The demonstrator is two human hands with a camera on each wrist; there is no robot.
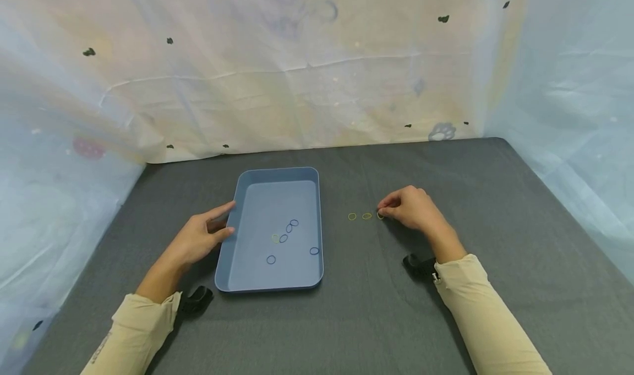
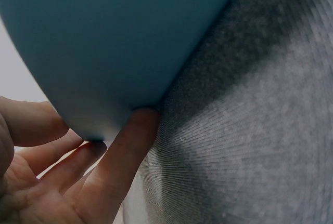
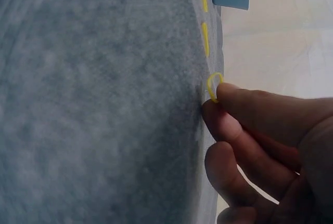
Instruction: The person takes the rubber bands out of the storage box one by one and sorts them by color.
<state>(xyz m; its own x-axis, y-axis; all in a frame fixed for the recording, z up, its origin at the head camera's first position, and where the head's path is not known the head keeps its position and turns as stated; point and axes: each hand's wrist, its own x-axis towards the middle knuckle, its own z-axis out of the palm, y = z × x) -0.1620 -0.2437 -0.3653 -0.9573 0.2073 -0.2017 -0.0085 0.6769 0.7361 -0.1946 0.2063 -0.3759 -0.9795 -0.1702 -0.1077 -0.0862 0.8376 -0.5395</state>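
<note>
My left hand [image 1: 194, 238] rests against the left side of a blue-grey rectangular tray [image 1: 269, 201]. In the left wrist view, its extended fingers [image 2: 122, 154] press on the tray's outer wall, low down by the cloth. To the right of the tray, my right hand [image 1: 415, 208] pinches a small yellow rubber band [image 3: 210, 87] between thumb and index finger, close over the cloth. Two more yellow bands lie in a row beside it, one nearer the hand [image 1: 367, 216] and one nearer the tray [image 1: 352, 216].
Inside the tray lie several dark blue bands [image 1: 271, 260] and a yellow band [image 1: 275, 238]. A grey cloth [image 1: 366, 320] covers the table. Patterned fabric [image 1: 307, 105] hangs behind and at both sides. Black wrist straps [image 1: 197, 300] sit by the rolled sleeves.
</note>
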